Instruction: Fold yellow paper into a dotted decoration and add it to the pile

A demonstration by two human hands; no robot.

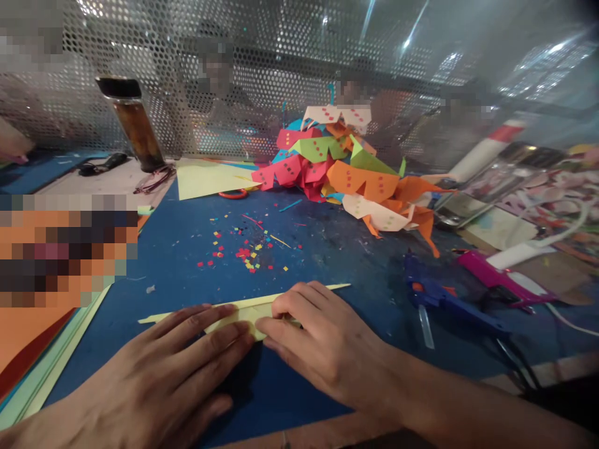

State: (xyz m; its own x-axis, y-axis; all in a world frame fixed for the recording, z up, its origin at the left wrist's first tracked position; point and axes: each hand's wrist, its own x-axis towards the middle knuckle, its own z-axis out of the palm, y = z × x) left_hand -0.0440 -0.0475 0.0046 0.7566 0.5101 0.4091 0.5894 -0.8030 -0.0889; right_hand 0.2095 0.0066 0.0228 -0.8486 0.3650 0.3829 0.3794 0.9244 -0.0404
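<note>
A pale yellow sheet of folded paper (234, 322) lies on the blue tabletop close in front of me, with a long narrow folded edge and pointed ends. My left hand (159, 368) rests on its left part, fingers stretched out and pressing it down. On the right side my right hand (322, 337) has curled fingers, with thumb and fingertips closed on the paper near the middle. Part of the paper is hidden under both hands. Beyond it are scattered small coloured paper bits (246, 252).
Folded coloured paper figures (365, 181) are heaped at the back. A blue glue gun (449, 299) lies right, near a magenta device (505, 277). Coloured sheets (70, 349) are stacked left. A dark-lidded bottle (135, 128) stands before a perforated metal screen (262, 68); red-handled scissors (233, 194) lie nearby.
</note>
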